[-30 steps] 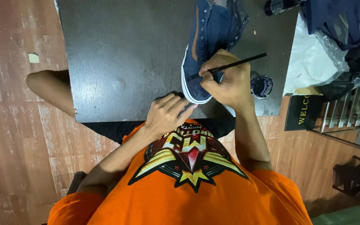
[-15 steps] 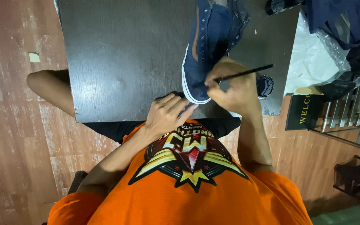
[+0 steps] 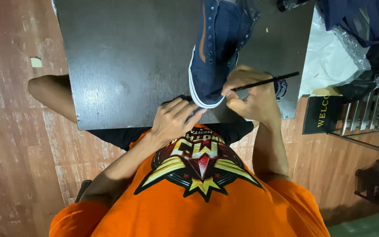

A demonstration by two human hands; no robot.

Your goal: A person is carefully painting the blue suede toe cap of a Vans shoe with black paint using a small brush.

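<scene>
A navy canvas shoe [image 3: 218, 48] with a white sole and a brown side stripe lies on a dark low table [image 3: 128, 66], toe towards me. My right hand [image 3: 251, 96] grips a thin black brush [image 3: 266, 82], its tip at the shoe's toe. My left hand [image 3: 176, 117] rests at the table's near edge, fingers bent, fingertips close to the toe's white sole. Whether it holds anything under the palm is hidden. A small dark pot [image 3: 280, 87] shows partly behind my right hand.
White plastic wrapping [image 3: 330, 52] and dark blue cloth [image 3: 356, 19] lie at the table's right end. A dark mat [image 3: 321, 115] and a metal rack [image 3: 365, 118] stand on the reddish wooden floor to the right. My knee [image 3: 51, 94] juts out left of the table.
My right hand has shifted slightly left and down along the shoe's toe with the brush, now covering more of the dark pot. My left hand has stayed in place.
</scene>
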